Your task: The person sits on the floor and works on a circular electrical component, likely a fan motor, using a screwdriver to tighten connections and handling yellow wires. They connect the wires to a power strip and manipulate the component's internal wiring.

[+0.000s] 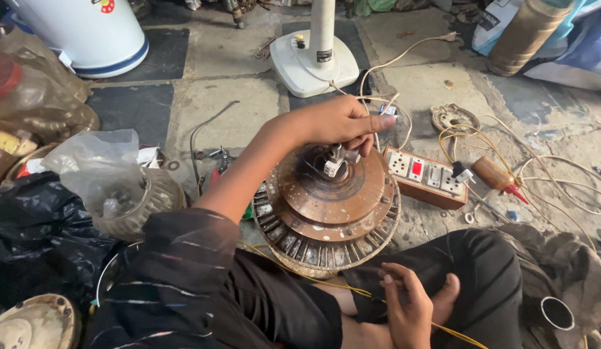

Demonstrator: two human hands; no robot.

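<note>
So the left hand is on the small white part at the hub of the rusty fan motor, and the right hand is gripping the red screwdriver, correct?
Not quite. In the head view the left hand is at the small white part on the fan motor, but the right hand rests by the foot on a yellow wire. The red screwdriver lies untouched on the floor.

Bare floor [229, 97] lies open beyond the fan motor [326, 207]. The switchboard [426, 176] and tangled wires [539, 168] block the right; plastic bag [97, 165] crowds the left.
</note>
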